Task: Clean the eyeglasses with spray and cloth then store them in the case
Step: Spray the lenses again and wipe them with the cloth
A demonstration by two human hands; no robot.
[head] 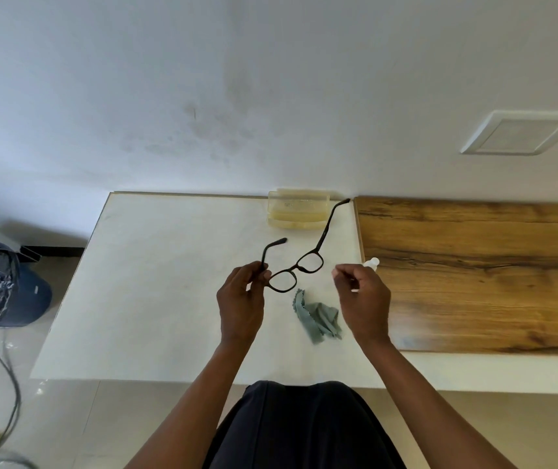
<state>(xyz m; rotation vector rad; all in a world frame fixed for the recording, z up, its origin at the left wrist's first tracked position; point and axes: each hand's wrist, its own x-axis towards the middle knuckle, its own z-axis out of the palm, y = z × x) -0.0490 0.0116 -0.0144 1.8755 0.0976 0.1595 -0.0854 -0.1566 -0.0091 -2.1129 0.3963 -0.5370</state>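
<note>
Two hands above the white table (156, 282), left hand (241, 299) pinching dark-framed eyeglasses (296, 269) by one hinge, right hand (365, 301) curled round a small white spray bottle (372, 263), crumpled grey-green cloth (320, 316) lying between, translucent yellowish case (298, 213) against the wall, wood-grain board (480, 272) alongside.

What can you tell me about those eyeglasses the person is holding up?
The eyeglasses have a dark, thick frame that looks like plastic, with two squarish rims joined by a slim bridge. Both temple arms are unfolded and point away from the person toward the wall, each bent at its tip. They are held tilted above the white table, the far rim higher. The left hand pinches the frame at the hinge beside the nearer rim; nothing else touches them. Whether the lenses are clean cannot be told.
</note>
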